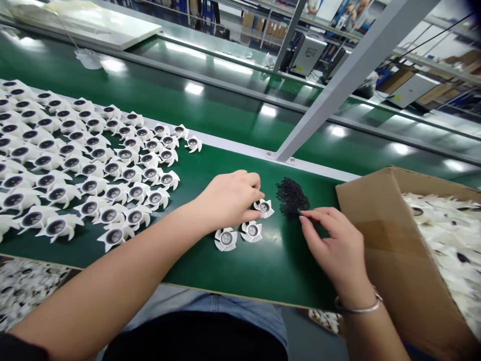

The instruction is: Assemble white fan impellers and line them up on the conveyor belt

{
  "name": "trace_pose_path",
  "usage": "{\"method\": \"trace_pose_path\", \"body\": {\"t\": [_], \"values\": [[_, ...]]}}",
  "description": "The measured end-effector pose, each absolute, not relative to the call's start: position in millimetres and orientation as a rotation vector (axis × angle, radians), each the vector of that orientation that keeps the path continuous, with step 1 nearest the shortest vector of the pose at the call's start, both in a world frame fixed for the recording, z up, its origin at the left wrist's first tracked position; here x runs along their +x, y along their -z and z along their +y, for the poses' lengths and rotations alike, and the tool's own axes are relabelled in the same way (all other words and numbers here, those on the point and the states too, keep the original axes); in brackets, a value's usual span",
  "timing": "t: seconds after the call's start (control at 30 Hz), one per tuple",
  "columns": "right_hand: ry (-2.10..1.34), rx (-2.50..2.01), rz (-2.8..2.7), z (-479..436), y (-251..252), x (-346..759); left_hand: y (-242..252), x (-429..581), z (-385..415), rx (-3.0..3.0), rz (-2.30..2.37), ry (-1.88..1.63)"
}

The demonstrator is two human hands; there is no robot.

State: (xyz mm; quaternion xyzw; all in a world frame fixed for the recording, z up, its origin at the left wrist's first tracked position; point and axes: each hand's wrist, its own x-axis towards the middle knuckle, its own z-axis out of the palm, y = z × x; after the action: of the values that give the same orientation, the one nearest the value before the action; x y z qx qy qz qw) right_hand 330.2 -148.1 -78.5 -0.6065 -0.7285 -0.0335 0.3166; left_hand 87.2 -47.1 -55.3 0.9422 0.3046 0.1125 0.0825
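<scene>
My left hand (236, 198) is closed, its thumb and fingers around the edge of a white fan wheel (265, 206). Two more fan wheels, one (251, 231) just below the fingers and another (226, 239) under the wrist side, lie flat with their grey hubs facing up. At the lower right edge of a heap of tiny black parts (291, 195), my right hand (336, 245) pinches thumb and forefinger together. Whatever lies between those fingertips is too small to make out. A bracelet (361, 308) circles the right wrist.
Rows of white fan wheels (90, 168) cover the left of the green table (240, 273). On the right stands a cardboard box (391, 240) full of white fan wheels. A slanted metal post (323, 105) rises behind the black heap, bolted to a pale rail (233, 144).
</scene>
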Motion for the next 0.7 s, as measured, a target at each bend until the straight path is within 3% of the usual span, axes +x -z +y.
{"method": "trace_pose_path", "body": {"t": [0.3, 0.6, 0.7], "values": [[0.080, -1.618, -2.182, -130.7, 81.3, 320.1, 53.4, 87.7, -53.4, 3.008, 0.671, -0.270], [0.571, -1.501, -2.645, -127.1, 67.6, 312.2, 47.9, 75.6, -46.9, 2.928, 0.803, -0.368], [0.594, -1.503, -2.613, -125.0, 70.0, 310.7, 45.2, 72.3, -45.3, 2.839, 0.688, -0.437]]}}
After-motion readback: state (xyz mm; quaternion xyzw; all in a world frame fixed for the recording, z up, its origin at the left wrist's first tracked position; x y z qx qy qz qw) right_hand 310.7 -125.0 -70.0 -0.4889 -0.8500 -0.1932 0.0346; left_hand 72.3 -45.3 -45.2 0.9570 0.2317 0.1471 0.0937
